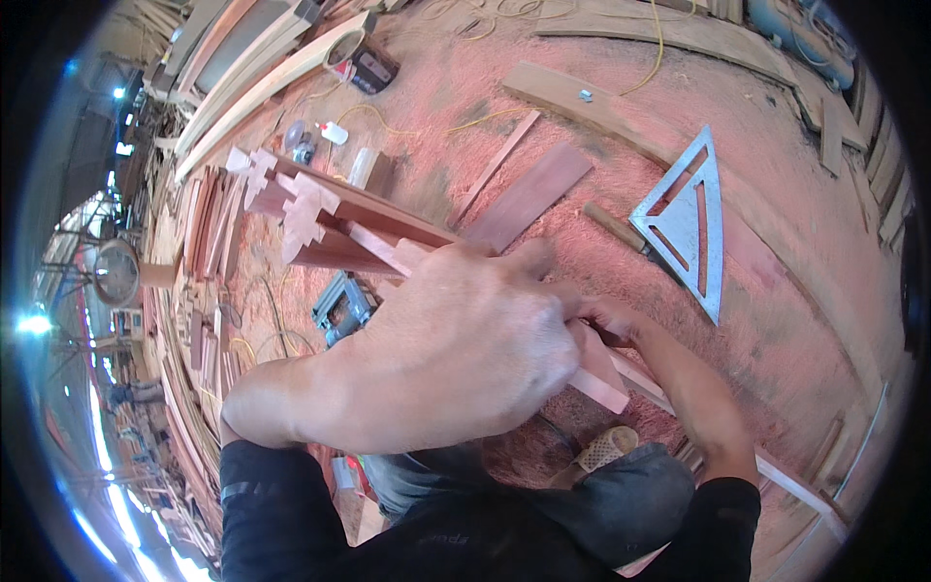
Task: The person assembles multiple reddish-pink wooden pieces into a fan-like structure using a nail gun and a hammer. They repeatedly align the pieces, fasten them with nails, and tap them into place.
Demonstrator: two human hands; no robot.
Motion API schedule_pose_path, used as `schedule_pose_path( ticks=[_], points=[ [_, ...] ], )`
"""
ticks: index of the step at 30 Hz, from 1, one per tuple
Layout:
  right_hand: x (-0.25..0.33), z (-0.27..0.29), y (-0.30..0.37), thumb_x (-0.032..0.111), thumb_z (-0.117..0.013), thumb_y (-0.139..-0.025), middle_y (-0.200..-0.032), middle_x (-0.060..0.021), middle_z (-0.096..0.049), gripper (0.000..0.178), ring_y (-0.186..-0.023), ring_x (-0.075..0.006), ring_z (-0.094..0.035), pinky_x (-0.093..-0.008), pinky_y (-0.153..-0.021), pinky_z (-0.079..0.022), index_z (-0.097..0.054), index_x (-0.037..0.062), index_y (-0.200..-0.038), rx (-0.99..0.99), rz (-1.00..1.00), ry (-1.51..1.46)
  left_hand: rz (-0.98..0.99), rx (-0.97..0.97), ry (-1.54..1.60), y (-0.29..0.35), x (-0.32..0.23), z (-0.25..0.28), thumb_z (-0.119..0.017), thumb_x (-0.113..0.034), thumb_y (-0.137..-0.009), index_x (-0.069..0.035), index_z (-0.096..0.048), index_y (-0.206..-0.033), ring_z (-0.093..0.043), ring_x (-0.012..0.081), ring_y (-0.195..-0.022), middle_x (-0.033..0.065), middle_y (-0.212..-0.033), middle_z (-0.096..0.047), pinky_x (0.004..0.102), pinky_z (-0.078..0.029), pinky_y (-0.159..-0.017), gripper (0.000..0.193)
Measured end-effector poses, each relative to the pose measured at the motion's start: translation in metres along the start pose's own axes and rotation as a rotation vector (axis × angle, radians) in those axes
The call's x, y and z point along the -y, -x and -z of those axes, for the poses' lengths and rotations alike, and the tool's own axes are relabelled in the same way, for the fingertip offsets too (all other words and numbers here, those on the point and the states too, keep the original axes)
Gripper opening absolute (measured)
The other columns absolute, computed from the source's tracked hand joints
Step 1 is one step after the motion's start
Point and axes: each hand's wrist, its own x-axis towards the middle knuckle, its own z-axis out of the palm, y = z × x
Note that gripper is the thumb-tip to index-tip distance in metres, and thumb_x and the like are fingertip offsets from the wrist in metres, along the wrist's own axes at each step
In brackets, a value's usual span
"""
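My left hand is closed over a pinkish wooden strip, its knuckles facing up. The squared end of the wooden strip juts out below the left hand. Just to the right, my right hand has its fingers curled in against the wood; the left hand partly covers them. Beyond the left hand extends a long wooden beam with stepped, notched ends. A metal triangular square lies right of my hands, beside a wooden-handled tool.
A nail gun rests left of my hands. Flat boards lie on the sawdust-covered floor ahead. Farther off are a bucket, a white bottle and a yellow hose. Stacked lumber lines the left, with a blue tank at far right.
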Motion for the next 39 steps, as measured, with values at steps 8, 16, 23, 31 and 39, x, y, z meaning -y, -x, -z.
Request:
schedule_pose_path(
  ticks=[8, 16, 23, 31, 39],
  points=[
    [-0.002, -0.001, 0.019, 0.025, -0.066, -0.107, -0.142, -0.0136, -0.07, 0.044, -0.128, -0.0243, -0.067, -0.0403, -0.112, -0.052, -0.064, 0.0028, -0.145, -0.063, -0.036, -0.039, 0.027, -0.031, 0.073, 0.005, 0.0, -0.005, -0.074, -0.025, -0.075, -0.007, -0.077, -0.072, -0.069, 0.0234, -0.093, 0.0, -0.086, -0.073, 0.0406, -0.06, -0.061, 0.019],
    [0.034, -0.026, 0.098, 0.024, -0.068, -0.107, -0.137, -0.0136, -0.071, 0.043, -0.125, -0.0252, -0.068, -0.0408, -0.108, -0.053, -0.063, 0.0039, -0.144, -0.23, 0.136, 0.581, -0.08, -0.205, -0.043, 0.007, 0.006, -0.015, -0.073, -0.02, -0.076, -0.005, -0.078, -0.069, -0.069, 0.0271, -0.089, 0.0094, -0.066, -0.069, 0.0422, -0.056, -0.05, 0.017],
    [0.046, -0.105, 0.128, 0.023, -0.069, -0.107, -0.132, -0.0136, -0.073, 0.042, -0.123, -0.0261, -0.069, -0.0412, -0.105, -0.054, -0.063, 0.0048, -0.144, -0.344, 0.228, 1.114, -0.113, -0.281, 0.077, 0.016, 0.005, -0.021, -0.072, -0.02, -0.08, -0.005, -0.078, -0.072, -0.068, 0.0308, -0.089, 0.0111, -0.069, -0.072, 0.042, -0.058, -0.061, 0.018],
    [0.019, -0.117, 0.111, 0.028, -0.067, -0.105, -0.127, -0.0173, -0.076, 0.034, -0.118, -0.035, -0.072, -0.0453, -0.101, -0.056, -0.072, 0.0078, -0.132, -0.573, 0.569, 1.165, -0.116, -0.218, -0.114, 0.016, -0.001, -0.014, -0.074, -0.023, -0.081, -0.004, -0.079, -0.074, -0.071, 0.0311, -0.087, 0.0123, -0.073, -0.075, 0.0413, -0.06, -0.063, 0.021],
    [-0.006, -0.066, 0.117, 0.013, -0.068, -0.088, -0.09, -0.0132, -0.071, 0.027, -0.082, -0.0199, -0.065, -0.0401, -0.077, -0.054, -0.069, -0.0041, -0.108, -0.607, 0.604, 0.978, -0.178, -0.434, -0.169, 0.01, 0.008, -0.027, -0.081, -0.027, -0.074, -0.005, -0.079, -0.074, -0.078, 0.0328, -0.073, 0.0133, -0.071, -0.074, 0.0442, -0.061, -0.065, 0.022]
  ],
)
